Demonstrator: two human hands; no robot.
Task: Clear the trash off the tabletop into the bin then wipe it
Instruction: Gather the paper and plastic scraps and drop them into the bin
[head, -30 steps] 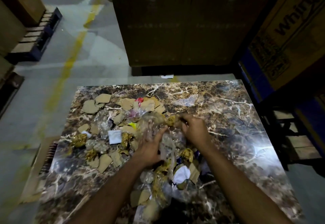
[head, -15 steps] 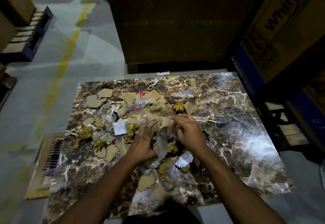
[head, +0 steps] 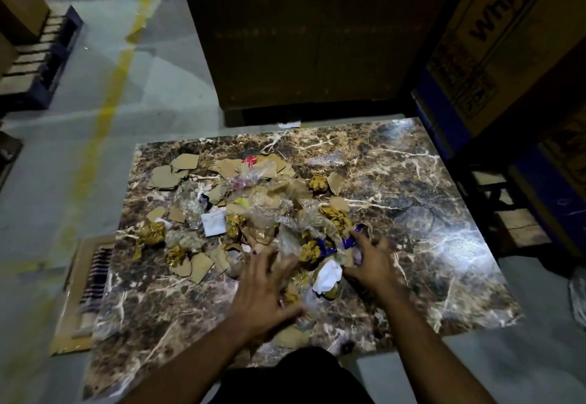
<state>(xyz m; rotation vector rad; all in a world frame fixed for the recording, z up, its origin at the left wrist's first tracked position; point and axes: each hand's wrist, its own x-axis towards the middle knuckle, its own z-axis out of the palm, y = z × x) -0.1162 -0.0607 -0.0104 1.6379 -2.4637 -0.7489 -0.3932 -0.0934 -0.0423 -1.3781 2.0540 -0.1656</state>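
Found the trash (head: 269,213) heaped on the left and middle part of the tabletop (head: 412,213), with the right part of the marble carrying only a light reflection. Noted in the heap torn cardboard pieces (head: 185,162) at the far left, crumpled gold wrappers (head: 152,234), clear plastic (head: 266,213), a blue wrapper (head: 326,246) and a white paper (head: 328,273) between the two hands. Saw the left hand (head: 263,289) palm down with fingers spread wide over the near side of the heap, blurred, touching or just above the plastic there; could not tell which. Saw the right hand (head: 371,264) at the near right edge of the heap, fingers spread and bent like a claw, just beside the blue wrapper; could not tell about any pinch on it. Judged the heap to lie mostly farther and to the left from both hands, with its long axis going from the far left corner toward the near middle, almost to the near edge. Judged the left hand nearer to most of it, and the right hand nearer only to the near right end. Found no single direction for the pieces, each lying its own way. Could not identify a bin; noticed only a dark shape (head: 301,372) below the near edge and a flat cardboard (head: 79,292) on the floor at the left. Judged the next move as a rake toward the near edge, needing a far left reach for the cardboard pieces.
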